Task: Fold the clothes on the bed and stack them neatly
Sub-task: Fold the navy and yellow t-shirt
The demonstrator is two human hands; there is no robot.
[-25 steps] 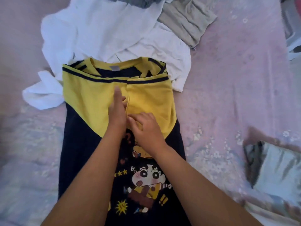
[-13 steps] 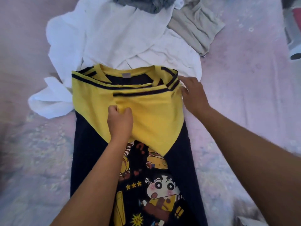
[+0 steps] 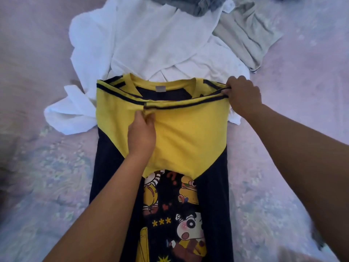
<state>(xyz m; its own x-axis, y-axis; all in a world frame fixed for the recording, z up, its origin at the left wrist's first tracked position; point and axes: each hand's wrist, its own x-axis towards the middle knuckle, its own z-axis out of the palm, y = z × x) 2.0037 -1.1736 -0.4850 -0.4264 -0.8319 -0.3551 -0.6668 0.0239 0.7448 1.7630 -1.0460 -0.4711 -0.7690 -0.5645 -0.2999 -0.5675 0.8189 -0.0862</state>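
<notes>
Yellow-and-navy T-shirt (image 3: 188, 140) lies flat on bed (image 3: 283, 129), sleeves folded inward. Left hand (image 3: 141, 133) pinches sleeve edges at centre, anchoring them; right hand (image 3: 242, 96) grips right shoulder corner, likely squaring it. White garments (image 3: 151, 44) unfolded behind.

bedsheet (image 3: 283, 114): pale pink-lilac | faint floral print | covers the whole surface in view

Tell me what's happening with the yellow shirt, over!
Left hand pinches sleeve cuffs mid-chest; right hand grips shoulder edge. Yellow and navy shirt flat, sleeves folded in. White clothes under collar.
</notes>
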